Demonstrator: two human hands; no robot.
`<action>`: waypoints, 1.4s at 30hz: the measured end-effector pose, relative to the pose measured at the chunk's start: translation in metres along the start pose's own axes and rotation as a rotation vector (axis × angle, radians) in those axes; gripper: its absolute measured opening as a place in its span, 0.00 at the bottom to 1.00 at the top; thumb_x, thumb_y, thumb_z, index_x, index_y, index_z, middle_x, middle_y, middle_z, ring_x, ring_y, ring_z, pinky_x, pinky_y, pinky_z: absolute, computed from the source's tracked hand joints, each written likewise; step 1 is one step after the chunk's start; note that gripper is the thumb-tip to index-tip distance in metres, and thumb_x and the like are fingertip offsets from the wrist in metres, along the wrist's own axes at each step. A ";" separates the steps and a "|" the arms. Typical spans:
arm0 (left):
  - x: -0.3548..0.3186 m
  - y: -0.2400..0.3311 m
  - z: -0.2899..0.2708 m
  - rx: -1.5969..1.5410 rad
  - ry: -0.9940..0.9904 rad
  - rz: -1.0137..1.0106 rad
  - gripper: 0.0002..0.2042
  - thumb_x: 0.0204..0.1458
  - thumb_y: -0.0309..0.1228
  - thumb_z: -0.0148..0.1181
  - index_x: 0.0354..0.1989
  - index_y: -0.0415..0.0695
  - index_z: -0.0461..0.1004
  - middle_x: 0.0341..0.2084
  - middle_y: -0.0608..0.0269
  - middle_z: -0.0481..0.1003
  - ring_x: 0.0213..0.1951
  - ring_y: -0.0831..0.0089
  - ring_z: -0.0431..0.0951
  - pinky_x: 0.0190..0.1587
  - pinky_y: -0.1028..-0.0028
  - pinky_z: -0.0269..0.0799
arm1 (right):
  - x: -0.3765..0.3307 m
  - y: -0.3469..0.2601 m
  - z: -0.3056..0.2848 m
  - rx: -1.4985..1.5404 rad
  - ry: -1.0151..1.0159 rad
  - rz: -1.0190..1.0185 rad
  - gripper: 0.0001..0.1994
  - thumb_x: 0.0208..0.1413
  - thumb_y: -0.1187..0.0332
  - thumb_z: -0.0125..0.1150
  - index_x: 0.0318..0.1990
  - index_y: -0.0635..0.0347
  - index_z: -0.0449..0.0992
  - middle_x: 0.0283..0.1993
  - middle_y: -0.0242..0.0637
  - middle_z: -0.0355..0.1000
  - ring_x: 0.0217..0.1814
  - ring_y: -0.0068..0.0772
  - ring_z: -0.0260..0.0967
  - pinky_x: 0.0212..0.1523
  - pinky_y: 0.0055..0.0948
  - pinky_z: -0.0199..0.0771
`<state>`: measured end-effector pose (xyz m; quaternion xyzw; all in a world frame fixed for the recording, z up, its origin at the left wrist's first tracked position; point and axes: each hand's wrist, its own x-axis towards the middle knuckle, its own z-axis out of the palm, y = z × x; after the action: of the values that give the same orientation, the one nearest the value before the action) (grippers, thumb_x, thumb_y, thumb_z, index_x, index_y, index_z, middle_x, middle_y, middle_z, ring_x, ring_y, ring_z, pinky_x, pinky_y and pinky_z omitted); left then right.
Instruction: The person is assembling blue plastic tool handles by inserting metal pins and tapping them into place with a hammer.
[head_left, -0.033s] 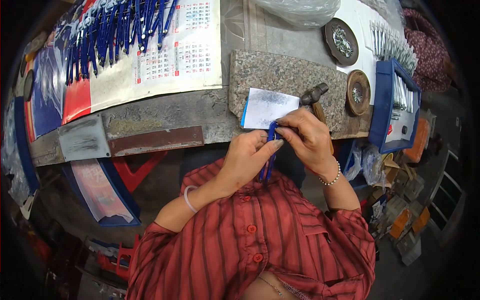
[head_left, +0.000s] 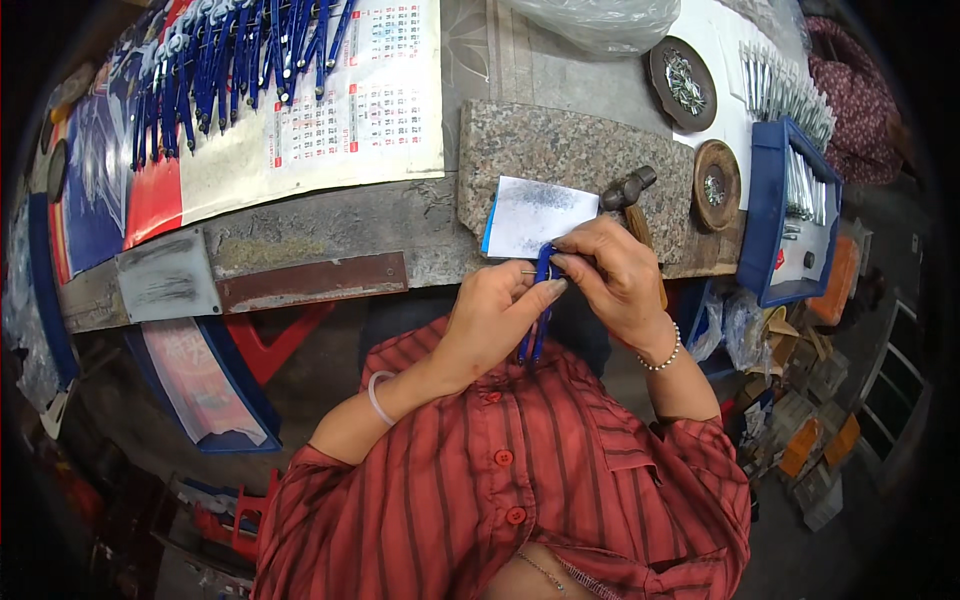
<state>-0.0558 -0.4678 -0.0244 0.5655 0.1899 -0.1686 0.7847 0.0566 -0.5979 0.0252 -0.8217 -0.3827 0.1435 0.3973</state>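
A blue two-legged drawing compass [head_left: 543, 264] is held upright just off the table's near edge, its legs hanging toward my shirt. My left hand [head_left: 497, 318] is closed around its side, thumb pressed on it, and a thin metal pin pokes out beside the fingers. With thumb and fingertips, my right hand [head_left: 612, 268] pinches the compass near its top; any small part there is hidden. Just beyond lies a smudged white paper pad [head_left: 540, 212] with a blue edge, on a speckled stone slab [head_left: 560, 140]. A hammer [head_left: 628, 188] rests on the slab beside my right hand.
Two round bowls of small metal parts, one dark [head_left: 657, 75] and one brown [head_left: 731, 160], stand right of the slab. Beyond them is a blue tray [head_left: 752, 215] with silver metal legs. Many blue compasses [head_left: 215, 75] lie on calendar sheets [head_left: 395, 120] at the far left.
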 end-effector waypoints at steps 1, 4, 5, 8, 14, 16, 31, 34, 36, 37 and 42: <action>0.000 0.001 0.000 -0.001 -0.008 0.004 0.08 0.58 0.31 0.54 0.33 0.38 0.73 0.21 0.73 0.71 0.21 0.90 0.66 0.22 0.85 0.62 | -0.001 0.001 0.000 -0.023 0.004 -0.015 0.08 0.44 0.79 0.64 0.34 0.64 0.75 0.30 0.38 0.71 0.28 0.33 0.69 0.27 0.27 0.68; -0.002 0.009 0.000 -0.026 -0.017 -0.051 0.07 0.57 0.30 0.55 0.33 0.38 0.73 0.21 0.74 0.72 0.21 0.90 0.66 0.23 0.86 0.61 | 0.001 0.000 0.003 -0.102 0.015 -0.081 0.08 0.43 0.80 0.63 0.33 0.64 0.73 0.29 0.40 0.70 0.29 0.37 0.70 0.28 0.30 0.69; -0.003 0.010 0.000 -0.008 -0.004 -0.061 0.07 0.57 0.30 0.55 0.33 0.39 0.73 0.21 0.74 0.72 0.21 0.90 0.66 0.23 0.86 0.61 | 0.002 0.000 0.004 -0.145 0.016 -0.136 0.08 0.43 0.80 0.63 0.33 0.64 0.72 0.29 0.40 0.70 0.29 0.39 0.70 0.28 0.31 0.70; -0.005 0.013 0.003 -0.106 0.085 -0.018 0.09 0.54 0.30 0.57 0.27 0.36 0.73 0.14 0.71 0.68 0.19 0.88 0.63 0.19 0.81 0.59 | -0.001 0.000 0.011 -0.203 0.021 -0.137 0.09 0.43 0.80 0.63 0.32 0.63 0.69 0.29 0.40 0.69 0.29 0.41 0.70 0.28 0.32 0.69; -0.004 0.014 0.004 -0.142 0.071 -0.022 0.10 0.55 0.31 0.57 0.27 0.36 0.72 0.15 0.71 0.69 0.19 0.88 0.64 0.20 0.81 0.59 | -0.018 -0.009 0.006 -0.098 0.074 -0.066 0.09 0.45 0.80 0.61 0.34 0.64 0.69 0.30 0.42 0.68 0.30 0.41 0.69 0.30 0.31 0.69; -0.001 0.008 0.005 -0.125 0.069 0.016 0.11 0.55 0.32 0.58 0.27 0.36 0.72 0.15 0.71 0.69 0.19 0.88 0.64 0.19 0.81 0.59 | -0.029 -0.012 0.004 -0.054 0.086 0.012 0.08 0.48 0.81 0.59 0.34 0.64 0.68 0.32 0.42 0.68 0.31 0.41 0.68 0.31 0.30 0.68; -0.006 0.020 0.001 -0.180 -0.011 -0.067 0.08 0.57 0.30 0.54 0.35 0.37 0.72 0.23 0.70 0.74 0.24 0.88 0.69 0.25 0.86 0.63 | -0.062 -0.025 0.017 0.476 -0.239 0.577 0.04 0.60 0.73 0.49 0.35 0.61 0.62 0.19 0.31 0.66 0.19 0.19 0.65 0.21 0.19 0.64; -0.007 0.017 0.001 -0.229 -0.019 -0.067 0.08 0.57 0.30 0.55 0.38 0.37 0.72 0.24 0.69 0.74 0.24 0.88 0.70 0.25 0.87 0.64 | -0.062 -0.025 0.016 0.605 -0.272 0.626 0.04 0.61 0.72 0.48 0.36 0.60 0.60 0.19 0.31 0.67 0.18 0.19 0.66 0.21 0.18 0.64; -0.007 0.020 0.004 -0.229 0.013 -0.074 0.08 0.57 0.30 0.55 0.35 0.37 0.72 0.23 0.68 0.74 0.24 0.88 0.70 0.24 0.86 0.64 | -0.064 -0.026 0.017 0.639 -0.267 0.644 0.04 0.61 0.72 0.47 0.36 0.60 0.60 0.19 0.30 0.66 0.18 0.18 0.65 0.21 0.18 0.64; -0.007 0.022 0.006 -0.235 0.053 -0.078 0.07 0.56 0.29 0.56 0.33 0.36 0.73 0.22 0.68 0.74 0.23 0.88 0.69 0.23 0.85 0.64 | -0.065 -0.027 0.017 0.670 -0.271 0.660 0.04 0.62 0.72 0.47 0.36 0.60 0.59 0.19 0.30 0.66 0.18 0.18 0.65 0.20 0.18 0.63; -0.007 0.015 0.009 -0.195 0.096 -0.073 0.07 0.55 0.29 0.58 0.35 0.37 0.73 0.22 0.69 0.74 0.23 0.88 0.70 0.23 0.86 0.64 | -0.071 -0.023 0.020 0.465 -0.233 0.516 0.05 0.61 0.72 0.48 0.37 0.61 0.59 0.19 0.33 0.65 0.17 0.23 0.64 0.20 0.23 0.62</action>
<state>-0.0535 -0.4715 -0.0060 0.4867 0.2631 -0.1507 0.8193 -0.0136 -0.6305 0.0250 -0.7570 -0.1628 0.4149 0.4778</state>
